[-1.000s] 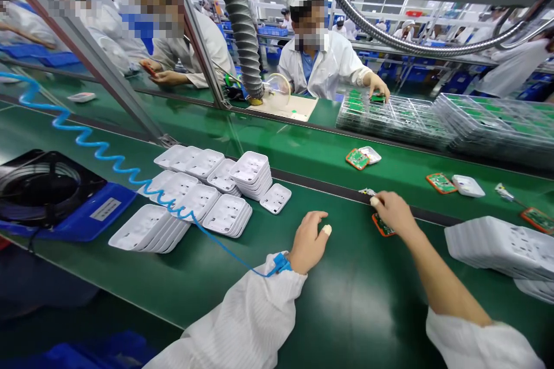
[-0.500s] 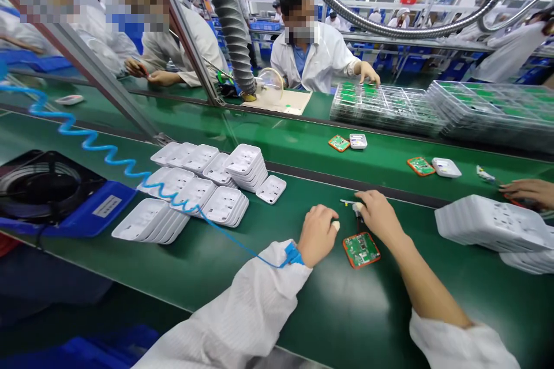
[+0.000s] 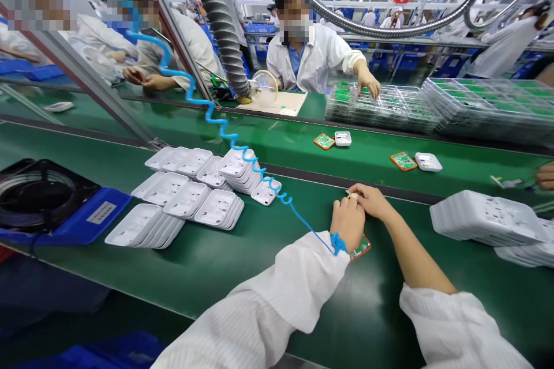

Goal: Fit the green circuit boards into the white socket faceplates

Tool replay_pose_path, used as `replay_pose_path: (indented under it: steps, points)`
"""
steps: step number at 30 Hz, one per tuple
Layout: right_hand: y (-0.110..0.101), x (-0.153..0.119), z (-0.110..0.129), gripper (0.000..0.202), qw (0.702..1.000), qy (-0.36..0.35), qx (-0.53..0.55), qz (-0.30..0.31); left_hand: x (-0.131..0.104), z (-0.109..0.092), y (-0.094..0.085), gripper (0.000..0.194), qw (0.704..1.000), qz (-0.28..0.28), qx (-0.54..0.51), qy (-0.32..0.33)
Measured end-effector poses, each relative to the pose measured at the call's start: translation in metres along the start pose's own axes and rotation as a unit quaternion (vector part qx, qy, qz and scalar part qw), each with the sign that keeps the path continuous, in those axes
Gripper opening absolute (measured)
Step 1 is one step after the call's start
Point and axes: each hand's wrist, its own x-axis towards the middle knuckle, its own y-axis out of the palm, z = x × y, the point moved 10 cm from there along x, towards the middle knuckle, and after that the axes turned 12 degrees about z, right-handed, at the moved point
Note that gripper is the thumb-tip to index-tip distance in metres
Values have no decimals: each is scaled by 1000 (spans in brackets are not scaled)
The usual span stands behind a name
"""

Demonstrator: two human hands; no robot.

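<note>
My left hand (image 3: 348, 222), with a blue strap at its wrist, is closed beside my right hand, its fingertips at a small pale part (image 3: 354, 196). My right hand (image 3: 371, 200) is closed at the same part from the far side. What exactly each hand pinches is too small to make out. A green circuit board (image 3: 362, 248) with an orange rim lies on the green bench (image 3: 277, 277), partly hidden beneath my left hand and wrist.
Stacked white covers (image 3: 186, 199) stand on the left, beyond a blue-framed fan (image 3: 56, 199). More covers (image 3: 489, 216) stand at right. A coiled blue cord (image 3: 212, 109) crosses the view. Boards and white cases (image 3: 428, 162) lie on the belt. Across it, a person reaches over clear trays (image 3: 385, 106).
My left hand has moved right and forward to meet my right hand and now covers much of the board. The coiled cord has swung right and stretched.
</note>
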Motion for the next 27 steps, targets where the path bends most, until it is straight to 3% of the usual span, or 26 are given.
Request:
replay_pose_path:
  steps: [5, 8, 13, 17, 22, 27]
  points:
    - [3, -26, 8, 15, 997, -11, 61, -35, -24, 7, 0, 7, 997, 19, -62, 37]
    - [10, -53, 29, 15, 994, -65, 87, -32, -44, 29, -5, 10, 986, 16, -168, 15]
    - [19, -85, 73, 17, 991, -130, 35, -6, -62, 67, -7, 16, 911, -5, -410, -39]
    - [26, -86, 91, 17, 990, -139, -25, 6, -66, 76, -6, 14, 875, -8, -482, -53]
    - [29, -83, 101, 18, 987, -151, -49, 3, -69, 77, -7, 13, 882, -1, -468, -61]
    - [31, -85, 104, 18, 986, -155, -58, -5, -69, 74, -12, 10, 921, 4, -387, -50]
